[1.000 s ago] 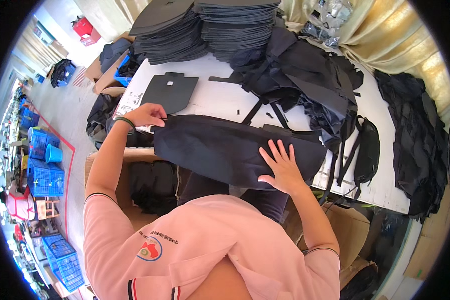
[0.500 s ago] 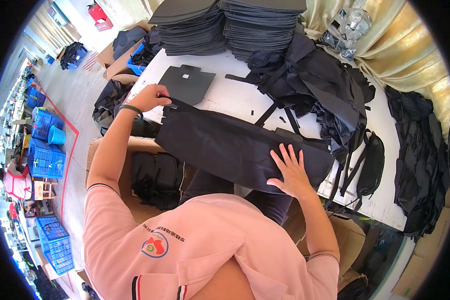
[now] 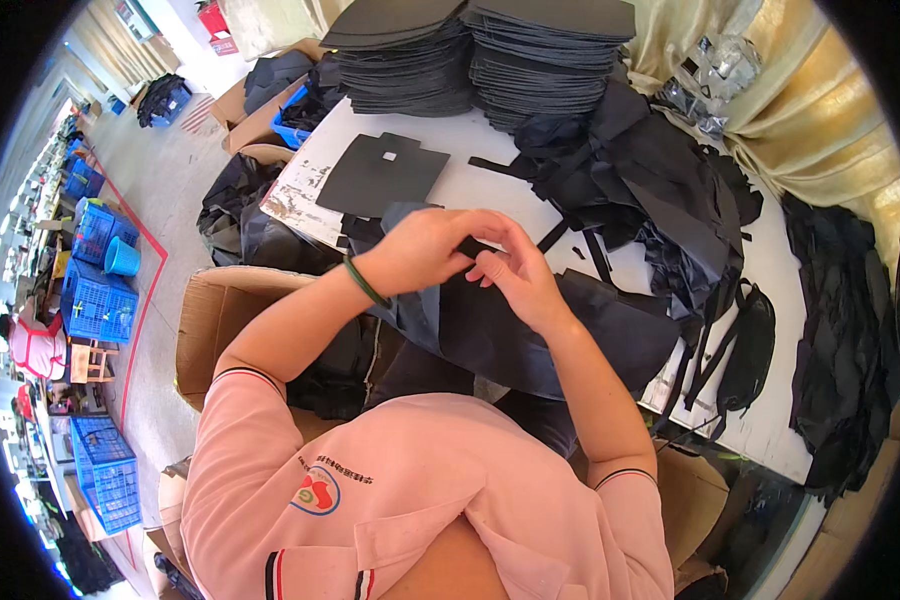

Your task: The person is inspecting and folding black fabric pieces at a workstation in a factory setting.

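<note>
I see the left hand (image 3: 420,250) and right hand (image 3: 518,285) meeting over the black cloth (image 3: 540,335), which lies along the near edge of the white desk (image 3: 490,198) and hangs over it. Fingers bunch around a dark edge, but I can't tell what either grip is closed on. I judge the cloth light, soft, perhaps slightly slick; I'd pinch it by its edges, since the middle would likely sag.
</note>
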`<state>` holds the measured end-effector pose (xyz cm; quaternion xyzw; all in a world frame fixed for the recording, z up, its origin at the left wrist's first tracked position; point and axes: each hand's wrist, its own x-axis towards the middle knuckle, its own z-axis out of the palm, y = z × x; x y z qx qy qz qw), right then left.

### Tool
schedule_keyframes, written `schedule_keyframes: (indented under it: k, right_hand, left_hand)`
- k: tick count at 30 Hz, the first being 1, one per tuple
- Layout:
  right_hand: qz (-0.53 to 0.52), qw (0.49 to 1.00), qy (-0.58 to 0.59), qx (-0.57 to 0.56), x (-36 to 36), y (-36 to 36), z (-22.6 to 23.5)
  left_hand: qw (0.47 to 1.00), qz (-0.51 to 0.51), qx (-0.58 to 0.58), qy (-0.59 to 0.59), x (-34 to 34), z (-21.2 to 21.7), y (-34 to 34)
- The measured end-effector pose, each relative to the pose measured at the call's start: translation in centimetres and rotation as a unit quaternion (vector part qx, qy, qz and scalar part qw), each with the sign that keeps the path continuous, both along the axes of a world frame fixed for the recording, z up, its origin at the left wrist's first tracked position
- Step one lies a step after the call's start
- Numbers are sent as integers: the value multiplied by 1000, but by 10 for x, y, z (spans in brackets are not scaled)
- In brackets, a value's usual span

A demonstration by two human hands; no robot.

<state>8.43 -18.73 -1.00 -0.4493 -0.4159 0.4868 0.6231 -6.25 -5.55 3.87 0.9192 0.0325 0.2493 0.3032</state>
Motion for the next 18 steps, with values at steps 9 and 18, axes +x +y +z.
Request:
schedule_keyframes:
  k: [9,18]
  right_hand:
    - [28,998,10,-52,3,-1,-19]
    - [-79,995,-67,7,22,1,-36]
  left_hand:
    - [993,51,-71,76,-8,-25,-12]
    - [994,1,-50,99,-21,-46,7]
